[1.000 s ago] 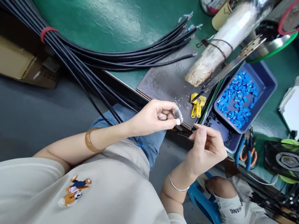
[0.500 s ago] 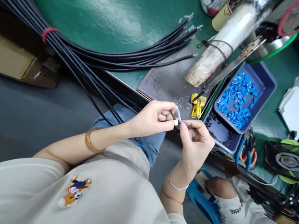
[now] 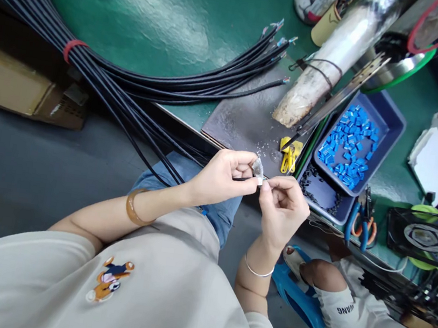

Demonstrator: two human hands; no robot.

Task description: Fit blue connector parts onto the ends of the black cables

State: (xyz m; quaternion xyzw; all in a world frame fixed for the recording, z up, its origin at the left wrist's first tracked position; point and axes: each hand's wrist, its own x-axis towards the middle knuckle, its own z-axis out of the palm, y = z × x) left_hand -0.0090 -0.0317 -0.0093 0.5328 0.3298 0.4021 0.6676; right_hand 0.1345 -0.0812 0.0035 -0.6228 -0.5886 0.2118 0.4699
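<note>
My left hand [image 3: 228, 175] is closed around a black cable [image 3: 243, 178] near its end, with white wrapping on the thumb tip and a greyish cover on a fingertip. Right beside it, my right hand [image 3: 284, 208] pinches the thin wires at that cable end between thumb and forefinger; the wires themselves are mostly hidden. Both hands meet just off the bench edge. A little beyond them, a yellow wire stripper [image 3: 290, 155] lies on a dark board [image 3: 241, 121].
A bundle of black cables [image 3: 140, 85] with a red tie crosses the green bench [image 3: 123, 4]. At right sit a bin [image 3: 391, 128] of blue connectors, a lower bin of small black parts, pliers [image 3: 364, 228], and a wrapped tube [image 3: 317, 74]. Another person's knee [image 3: 323, 274] is lower right.
My right hand has shifted slightly left, its thumb and forefinger now closer to my left fingertips. My left hand still holds the cable in nearly the same place.
</note>
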